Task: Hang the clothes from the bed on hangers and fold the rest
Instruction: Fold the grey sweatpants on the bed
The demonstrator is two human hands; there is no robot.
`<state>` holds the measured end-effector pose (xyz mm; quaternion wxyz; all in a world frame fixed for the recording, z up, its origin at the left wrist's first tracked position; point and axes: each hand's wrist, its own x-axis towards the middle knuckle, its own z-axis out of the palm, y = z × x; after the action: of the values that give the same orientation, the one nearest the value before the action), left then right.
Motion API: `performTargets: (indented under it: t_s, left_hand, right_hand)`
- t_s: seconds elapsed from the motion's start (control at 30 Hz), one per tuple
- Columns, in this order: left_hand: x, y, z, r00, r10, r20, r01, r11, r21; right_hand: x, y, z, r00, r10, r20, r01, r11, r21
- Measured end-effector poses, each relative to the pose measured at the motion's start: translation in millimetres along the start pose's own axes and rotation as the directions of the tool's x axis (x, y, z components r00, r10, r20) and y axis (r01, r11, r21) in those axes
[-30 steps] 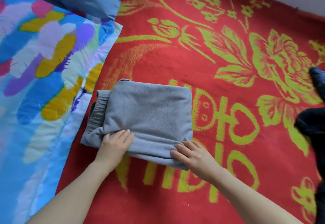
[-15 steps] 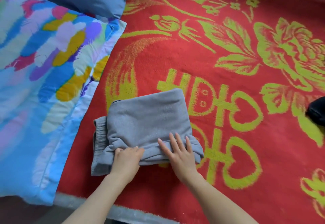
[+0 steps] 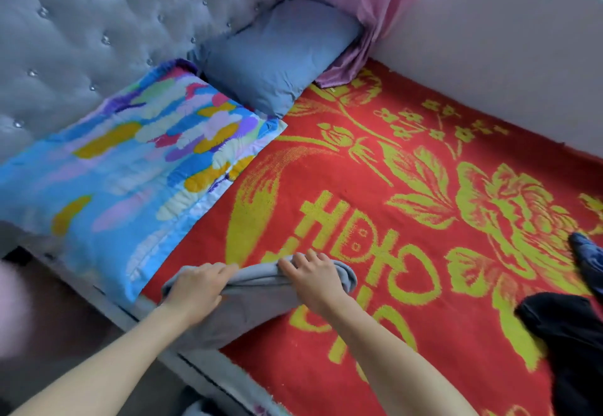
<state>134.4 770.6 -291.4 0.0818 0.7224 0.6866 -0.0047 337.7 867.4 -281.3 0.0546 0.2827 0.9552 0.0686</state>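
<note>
The person is holding a folded grey garment (image 3: pixel 253 300) at the near edge of the bed (image 3: pixel 208 373), where it is lying on the red blanket (image 3: pixel 375 171) patterned with yellow-green flowers and characters. The garment's lower part is drooping over the edge of the blanket toward the person.

The left hand (image 3: pixel 195 288) is gripping the garment's left end, its fingers (image 3: pixel 223 269) curling together over the top fold. The right hand (image 3: pixel 315 282) is gripping the right part of the same fold, with its fingers (image 3: pixel 293 262) slightly spread and hooking over the far side of the cloth, clamping it against the palm. A short strip of grey cloth is showing between the two hands, and a rounded fold is sticking out just beyond the right hand.

To the left of the garment, a multicoloured quilt (image 3: pixel 130 171) in blue, yellow, purple and pink is lying along the bed, just beside the left hand without touching it. Behind the quilt a blue-grey pillow (image 3: pixel 274 56) is leaning against the grey tufted headboard (image 3: pixel 81 24). A pink curtain (image 3: pixel 368 1) is hanging in the corner, its hem resting on the blanket beside the pillow.

At the right edge of the view a black garment (image 3: pixel 571 334) is lying on the blanket, well apart from the hands, and a dark blue garment (image 3: pixel 585 252) is lying just beyond it.
</note>
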Motion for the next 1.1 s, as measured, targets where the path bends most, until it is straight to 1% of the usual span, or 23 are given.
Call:
performTargets:
  t_s: [0.07, 0.13, 0.2, 0.23, 0.27, 0.3, 0.33, 0.37, 0.43, 0.47, 0.53, 0.57, 0.63, 0.7, 0.73, 0.77, 0.8, 0.83, 0.87, 0.9, 0.97, 1.03, 1.1]
  left_hand:
    - [-17, 0, -26, 0.998, -0.005, -0.057, 0.006, 1.000, 0.028]
    - [-39, 0, -50, 0.999, -0.029, -0.045, 0.031, 0.999, 0.034]
    - [-60, -10, -65, 0.990, -0.142, -0.006, 0.142, 0.989, 0.028]
    - [-70, -19, -68, 0.982, -0.185, -0.033, 0.186, 0.981, 0.054]
    - [-83, -25, -78, 0.967, -0.253, -0.003, 0.253, 0.967, 0.032]
    - [-95, -31, -86, 0.951, -0.310, -0.006, 0.310, 0.951, 0.002]
    - [-106, -37, -95, 0.933, -0.357, -0.042, 0.356, 0.934, -0.011]
    - [-121, -42, -103, 0.911, -0.403, -0.086, 0.402, 0.915, -0.025]
    - [-157, -53, -119, 0.855, -0.492, -0.165, 0.484, 0.870, -0.090]
    - [-175, -58, -123, 0.825, -0.531, -0.194, 0.516, 0.847, -0.127]
    - [-220, -64, -129, 0.735, -0.633, -0.244, 0.588, 0.774, -0.236]
    - [-240, -65, -130, 0.675, -0.683, -0.280, 0.610, 0.730, -0.309]
    - [-279, -60, -134, 0.519, -0.768, -0.375, 0.655, 0.639, -0.403]
    - [-324, -54, -129, 0.368, -0.808, -0.461, 0.729, 0.558, -0.397]
    - [-340, -50, -122, 0.328, -0.818, -0.472, 0.757, 0.527, -0.387]
    - [-360, -45, -113, 0.307, -0.826, -0.473, 0.799, 0.494, -0.342]
    - [-380, -41, -102, 0.306, -0.836, -0.456, 0.834, 0.466, -0.295]
    - [-401, -37, -89, 0.293, -0.859, -0.419, 0.856, 0.431, -0.285]
    - [-431, -32, -78, 0.257, -0.878, -0.405, 0.873, 0.390, -0.292]
    - [-450, -29, -70, 0.234, -0.883, -0.408, 0.876, 0.373, -0.306]
    - [-507, -23, -54, 0.194, -0.904, -0.382, 0.896, 0.322, -0.307]
    - [-557, -19, -47, 0.144, -0.917, -0.371, 0.928, 0.255, -0.271]
    - [-599, -16, -45, 0.102, -0.930, -0.354, 0.954, 0.192, -0.231]
  right_hand:
    - [3, -2, -31, 0.999, -0.038, 0.016, 0.038, 0.998, -0.045]
    - [7, -7, -58, 0.993, -0.113, 0.030, 0.114, 0.992, -0.059]
    - [14, -17, -89, 0.974, -0.225, 0.024, 0.226, 0.966, -0.126]
    - [19, -22, -105, 0.960, -0.280, 0.024, 0.279, 0.945, -0.169]
    - [27, -28, -122, 0.945, -0.327, 0.027, 0.327, 0.928, -0.178]
    - [38, -35, -137, 0.920, -0.391, 0.016, 0.389, 0.908, -0.156]
    - [49, -41, -149, 0.904, -0.428, 0.018, 0.426, 0.894, -0.141]
    - [60, -50, -163, 0.889, -0.459, -0.014, 0.454, 0.883, -0.115]
    - [77, -76, -196, 0.853, -0.516, -0.081, 0.506, 0.855, -0.113]
    - [84, -91, -211, 0.836, -0.540, -0.091, 0.532, 0.840, -0.104]
    - [95, -130, -237, 0.783, -0.611, -0.114, 0.602, 0.791, -0.108]
    - [99, -151, -247, 0.762, -0.636, -0.121, 0.625, 0.771, -0.118]
    - [102, -195, -266, 0.722, -0.675, -0.150, 0.663, 0.737, -0.127]
    - [99, -245, -281, 0.678, -0.714, -0.174, 0.702, 0.699, -0.133]
    - [97, -266, -287, 0.664, -0.726, -0.176, 0.713, 0.687, -0.140]
    - [93, -289, -294, 0.642, -0.746, -0.177, 0.730, 0.665, -0.154]
    - [89, -311, -299, 0.616, -0.767, -0.178, 0.750, 0.640, -0.165]
    - [84, -333, -302, 0.586, -0.790, -0.178, 0.772, 0.612, -0.172]
    - [76, -363, -306, 0.549, -0.818, -0.171, 0.799, 0.574, -0.181]
    - [71, -381, -307, 0.515, -0.842, -0.162, 0.821, 0.539, -0.191]
    - [54, -435, -308, 0.416, -0.902, -0.116, 0.871, 0.432, -0.235]
    - [37, -483, -307, 0.343, -0.938, -0.060, 0.887, 0.344, -0.308]
    - [24, -520, -303, 0.278, -0.960, -0.034, 0.901, 0.272, -0.337]
